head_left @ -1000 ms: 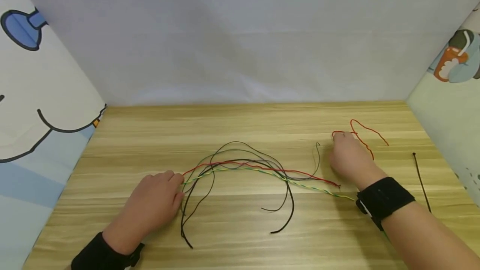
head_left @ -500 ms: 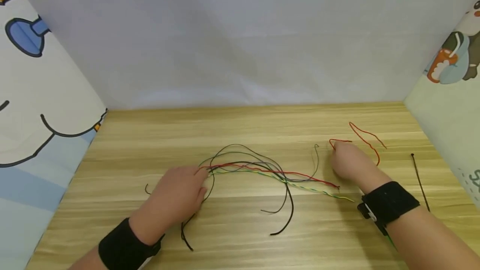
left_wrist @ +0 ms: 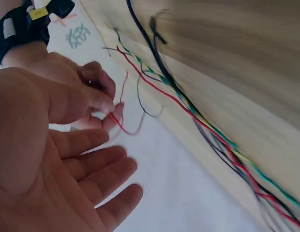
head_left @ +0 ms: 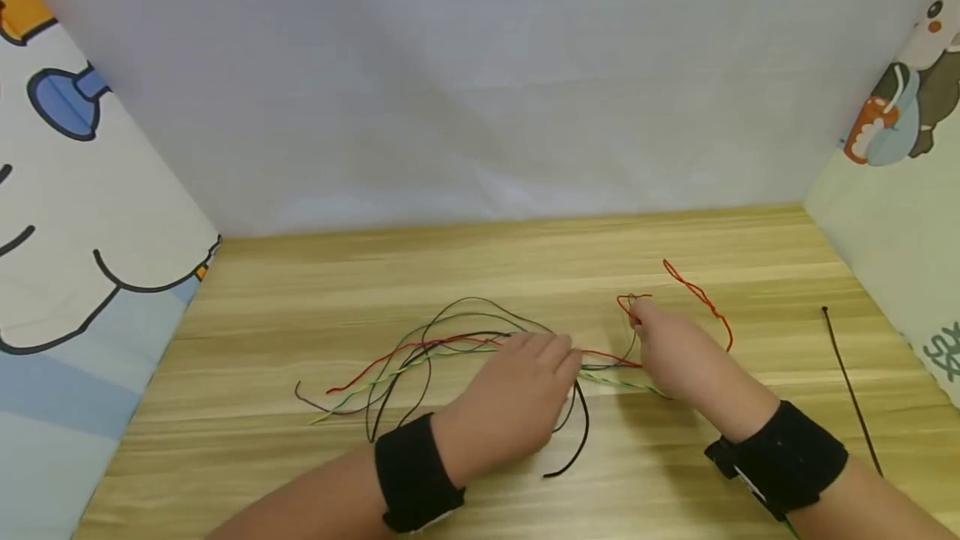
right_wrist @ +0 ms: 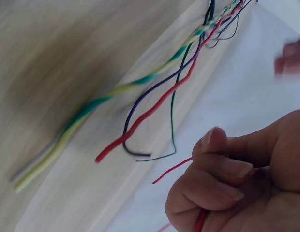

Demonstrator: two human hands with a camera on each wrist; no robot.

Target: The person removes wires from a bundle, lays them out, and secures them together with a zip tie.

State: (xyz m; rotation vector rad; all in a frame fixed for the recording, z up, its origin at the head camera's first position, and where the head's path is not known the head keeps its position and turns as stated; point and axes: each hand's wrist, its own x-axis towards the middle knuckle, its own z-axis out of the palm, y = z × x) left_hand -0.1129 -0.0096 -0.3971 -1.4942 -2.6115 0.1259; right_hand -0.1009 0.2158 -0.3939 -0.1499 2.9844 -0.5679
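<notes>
My right hand, at the right of the bundle, pinches a thin red wire between thumb and curled fingers. More of that wire trails out behind the hand. My left hand is over the right part of a loose wire bundle in the head view; its fingers are extended and hold nothing in the left wrist view. Lying along the table, the bundle has a red wire, a twisted green-and-yellow wire, a thick black wire and thin dark wires. The left hand hides part of it.
A thin black strip with a small head lies at the table's right side. The wooden table meets a pale back wall. Printed panels stand at both sides.
My left hand has left the bundle's left end and moved right along it, towards the right hand. The right hand, with the red wire, has shifted slightly left and down.
</notes>
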